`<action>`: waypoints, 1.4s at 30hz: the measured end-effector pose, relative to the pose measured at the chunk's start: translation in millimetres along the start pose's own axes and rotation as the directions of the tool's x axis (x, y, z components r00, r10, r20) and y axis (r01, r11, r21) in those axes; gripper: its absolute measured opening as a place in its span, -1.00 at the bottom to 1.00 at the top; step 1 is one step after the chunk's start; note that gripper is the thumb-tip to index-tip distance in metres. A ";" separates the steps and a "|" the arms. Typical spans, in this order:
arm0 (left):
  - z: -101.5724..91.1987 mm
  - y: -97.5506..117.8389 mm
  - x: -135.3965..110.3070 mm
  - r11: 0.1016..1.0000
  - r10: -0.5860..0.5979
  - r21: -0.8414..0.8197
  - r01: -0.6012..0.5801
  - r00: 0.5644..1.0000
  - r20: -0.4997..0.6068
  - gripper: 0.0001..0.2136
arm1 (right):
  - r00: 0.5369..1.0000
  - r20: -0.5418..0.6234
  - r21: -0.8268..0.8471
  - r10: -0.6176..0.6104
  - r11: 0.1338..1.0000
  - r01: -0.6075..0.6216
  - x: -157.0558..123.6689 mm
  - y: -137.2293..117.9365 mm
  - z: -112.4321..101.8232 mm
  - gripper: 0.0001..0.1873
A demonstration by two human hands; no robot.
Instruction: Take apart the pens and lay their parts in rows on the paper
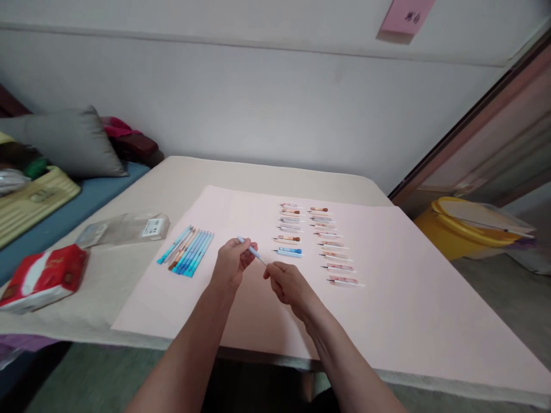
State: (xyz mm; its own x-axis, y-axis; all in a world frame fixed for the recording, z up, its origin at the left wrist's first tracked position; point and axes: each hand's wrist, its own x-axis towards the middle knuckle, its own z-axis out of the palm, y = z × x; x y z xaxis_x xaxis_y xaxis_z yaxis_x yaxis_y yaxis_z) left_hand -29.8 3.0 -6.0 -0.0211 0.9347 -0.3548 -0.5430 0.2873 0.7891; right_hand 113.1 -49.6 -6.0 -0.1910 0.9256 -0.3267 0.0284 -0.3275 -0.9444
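My left hand (231,263) is closed around the upper end of a light blue pen (251,250), held just above the pink sheet (387,310). My right hand (288,282) pinches the pen's lower end at its tip. Left of my hands lies a row of several blue and orange pens (186,250), side by side. Beyond my right hand, two columns of several small pen parts (331,246) lie on the sheet, with a blue one (289,251) closest to my fingers.
The table (129,287) holds a clear plastic package (123,229) and a red tissue pack (43,276) at the left. A grey pillow (69,140) and clutter lie on a bed at far left. A yellow tub (460,229) stands on the floor at right.
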 end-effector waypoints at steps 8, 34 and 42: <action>-6.0 7.7 6.5 0.997 -0.003 -0.073 -0.010 0.987 -0.164 -0.87 | 0.994 0.067 0.290 0.090 0.951 -0.106 -2.4 -6.7 -12.1 -0.72; 0.0 -5.0 -0.4 0.992 -0.092 -0.097 0.078 0.984 -0.153 -0.91 | 0.871 -0.456 0.238 -0.184 0.918 0.318 1.9 -8.3 -42.3 -0.94; 10.7 -13.2 -10.9 0.982 -0.184 -0.055 0.182 0.982 -0.039 -0.91 | 0.900 -0.395 0.156 -0.186 0.952 0.265 4.7 -2.8 -26.6 -0.98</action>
State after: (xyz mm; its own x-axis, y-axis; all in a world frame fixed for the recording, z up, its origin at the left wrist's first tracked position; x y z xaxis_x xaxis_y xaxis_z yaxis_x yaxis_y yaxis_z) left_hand -13.4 -8.7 -7.1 0.0467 0.8569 -0.5133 -0.5834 0.4405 0.6823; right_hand 138.2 -39.2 -5.8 0.2105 0.9685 -0.1328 -0.1763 -0.0960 -0.9796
